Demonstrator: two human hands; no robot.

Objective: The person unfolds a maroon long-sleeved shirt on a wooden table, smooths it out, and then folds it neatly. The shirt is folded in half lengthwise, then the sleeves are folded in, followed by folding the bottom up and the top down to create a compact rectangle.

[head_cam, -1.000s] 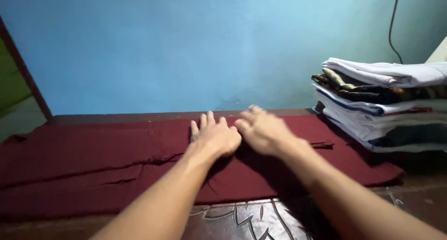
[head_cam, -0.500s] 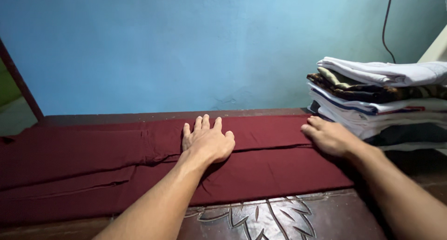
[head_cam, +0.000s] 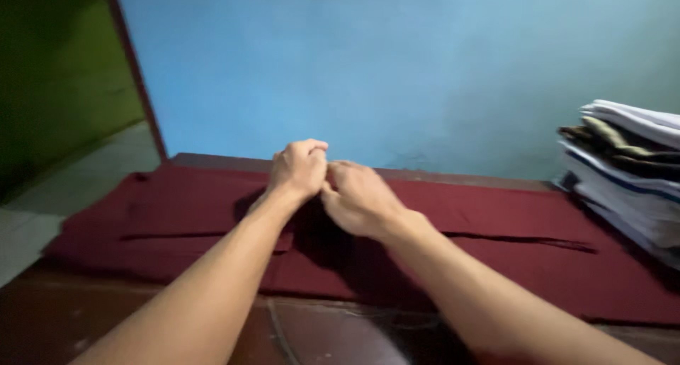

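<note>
My left hand (head_cam: pixel 299 168) & right hand (head_cam: pixel 358 197) touch, fingers curled, over the far edge of the maroon cloth (head_cam: pixel 496 230) lying flat on the table (head_cam: pixel 319 337). Can't tell if they're pinching it. Folded stack (head_cam: pixel 630 167) at right.

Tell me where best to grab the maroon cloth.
Probably the maroon cloth at its far long edge by the blue wall, pinched from above: it lies flat, and left hand and right hand meet there.
</note>
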